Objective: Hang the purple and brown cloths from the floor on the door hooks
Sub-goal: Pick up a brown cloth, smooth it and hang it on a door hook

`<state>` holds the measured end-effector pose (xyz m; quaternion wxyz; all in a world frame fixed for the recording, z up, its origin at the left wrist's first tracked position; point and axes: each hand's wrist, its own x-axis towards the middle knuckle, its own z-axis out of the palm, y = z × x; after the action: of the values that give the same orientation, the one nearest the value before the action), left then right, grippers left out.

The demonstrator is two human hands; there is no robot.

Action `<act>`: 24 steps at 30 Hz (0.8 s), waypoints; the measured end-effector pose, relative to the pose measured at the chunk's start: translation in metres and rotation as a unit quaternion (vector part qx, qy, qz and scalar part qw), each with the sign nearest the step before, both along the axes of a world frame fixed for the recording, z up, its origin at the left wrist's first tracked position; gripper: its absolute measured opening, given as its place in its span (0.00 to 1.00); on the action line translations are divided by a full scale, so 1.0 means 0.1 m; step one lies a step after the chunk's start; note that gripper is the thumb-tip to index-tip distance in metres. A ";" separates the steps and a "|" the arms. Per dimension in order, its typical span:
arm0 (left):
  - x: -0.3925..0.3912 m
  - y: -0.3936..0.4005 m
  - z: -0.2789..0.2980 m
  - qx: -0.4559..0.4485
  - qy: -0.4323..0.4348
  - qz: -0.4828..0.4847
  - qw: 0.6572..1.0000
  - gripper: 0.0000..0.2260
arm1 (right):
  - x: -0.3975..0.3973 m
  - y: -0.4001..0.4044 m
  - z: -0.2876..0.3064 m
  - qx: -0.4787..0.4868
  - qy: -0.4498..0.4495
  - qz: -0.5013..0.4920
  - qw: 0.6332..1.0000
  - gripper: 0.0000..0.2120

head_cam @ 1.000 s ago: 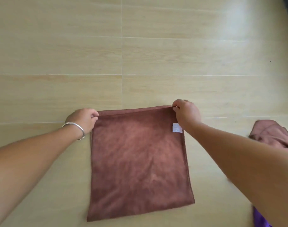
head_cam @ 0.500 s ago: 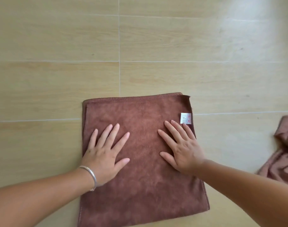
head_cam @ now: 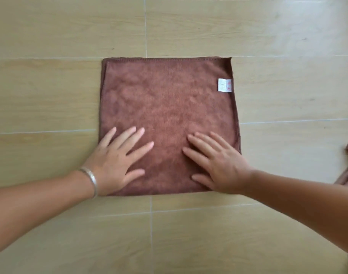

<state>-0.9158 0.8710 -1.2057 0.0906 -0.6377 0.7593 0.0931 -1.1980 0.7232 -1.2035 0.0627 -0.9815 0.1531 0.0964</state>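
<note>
Both your left hand (head_cam: 117, 165) and right hand (head_cam: 220, 167) lie flat, fingers spread, on the near half of the brown cloth (head_cam: 169, 107), which stretches away from you across the floor (head_cam: 50, 95).

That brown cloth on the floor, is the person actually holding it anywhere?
No. Nothing is held. The left hand and right hand lie flat with straight fingers on the near part of the brown cloth, pressing it against the floor.
</note>
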 end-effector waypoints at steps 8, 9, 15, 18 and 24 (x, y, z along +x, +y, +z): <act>0.14 0.73 0.09 -0.016 -0.006 -0.114 0.993 0.24 | -0.59 0.07 -0.09 -0.013 -0.033 0.089 0.995 0.28; 0.12 0.72 0.12 -0.021 0.005 -0.104 0.994 0.23 | -0.61 0.06 -0.07 -0.018 -0.039 0.084 0.996 0.27; -0.24 0.78 0.28 -0.022 0.042 0.032 0.998 0.21 | -0.64 0.14 0.13 -0.037 0.012 0.043 0.998 0.24; -0.36 0.76 0.52 0.004 0.040 0.100 0.994 0.16 | -0.55 0.20 0.39 -0.050 0.033 0.004 0.998 0.21; -0.24 0.60 1.40 0.074 0.018 0.193 0.978 0.17 | -0.34 0.07 1.41 -0.047 0.021 -0.108 0.993 0.08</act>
<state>-0.9395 0.9311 -1.0658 0.1044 -0.7620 0.6145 0.1757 -1.2325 0.7301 -1.0624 0.0234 -0.9587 0.2640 0.1028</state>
